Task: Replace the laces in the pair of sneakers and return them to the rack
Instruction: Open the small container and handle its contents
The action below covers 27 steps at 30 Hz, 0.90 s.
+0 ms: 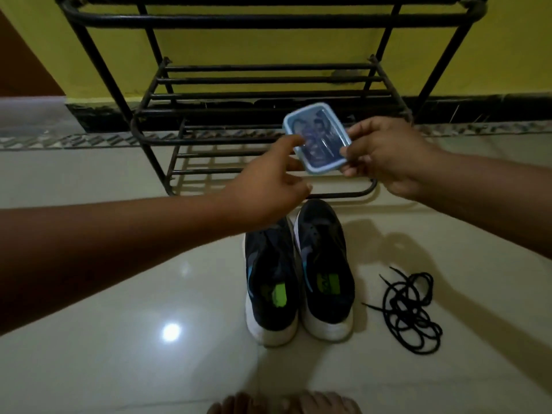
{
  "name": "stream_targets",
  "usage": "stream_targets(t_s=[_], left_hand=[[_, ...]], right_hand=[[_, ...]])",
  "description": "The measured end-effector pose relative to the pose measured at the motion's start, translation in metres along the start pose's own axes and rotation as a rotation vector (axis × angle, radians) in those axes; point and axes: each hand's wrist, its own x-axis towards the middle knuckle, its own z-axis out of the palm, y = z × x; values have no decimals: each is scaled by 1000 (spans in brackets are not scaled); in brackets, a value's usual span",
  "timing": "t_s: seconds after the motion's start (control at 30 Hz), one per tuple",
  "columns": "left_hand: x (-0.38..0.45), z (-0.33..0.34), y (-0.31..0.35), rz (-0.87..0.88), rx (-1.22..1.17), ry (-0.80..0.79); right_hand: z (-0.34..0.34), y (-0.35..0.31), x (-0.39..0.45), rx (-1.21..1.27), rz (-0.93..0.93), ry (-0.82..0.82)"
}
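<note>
**Now both hands are on a small blue box, above the sneakers**

The right hand [385, 156] pinches the right edge of a small box [316, 138] with a light blue rim and a clear lid, thumb on top and the other fingers curled under it. The box is held in the air and tilted, so its lid faces the camera. Through the lid something dark shows, but it is too blurred to say what it is. The left hand [268, 189] reaches to the left edge of the same box; its thumb touches the rim there and the other fingers are loosely bent below. I cannot tell whether they grip the box or only touch it.

Just below the hands, on the pale tiled floor [119, 354], the two dark sneakers [298, 279] with white soles stand side by side, touching each other, heels toward the person. Their eyelets show no laces. To the right of the sneakers, below the right forearm, a loose heap of black laces [409, 312] lies on the floor, near the shoes but apart from them.

Beyond the hands stands the black metal rack [263, 97] against a yellow wall [268, 46]; the shelves in view carry no shoes. At the bottom edge, nearest the person, bare toes [283, 404] show.
</note>
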Motion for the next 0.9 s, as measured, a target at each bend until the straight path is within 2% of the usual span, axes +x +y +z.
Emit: stream_targets(t_s=[0.13, 0.23, 0.37, 0.47, 0.63, 0.77, 0.9], left_hand=[[-54, 3, -22, -96, -177, -11], [-89, 10, -44, -146, -203, 0], [-135, 34, -72, -101, -184, -39], [-161, 66, -89, -71, -271, -1], [-194, 111, -119, -134, -441, 36], [-201, 117, -148, -219, -417, -6], [-195, 121, -166, -261, -367, -44]], right_hand=[[-2, 15, -51, -51, 97, -195], [-4, 34, -85, -113, 128, -342], [5, 67, -122, -166, 188, -414], [11, 91, -135, -178, 218, -466], [24, 132, -149, -267, 140, -503], [34, 172, -162, -488, -10, -424], [29, 196, -163, -597, -142, -494]])
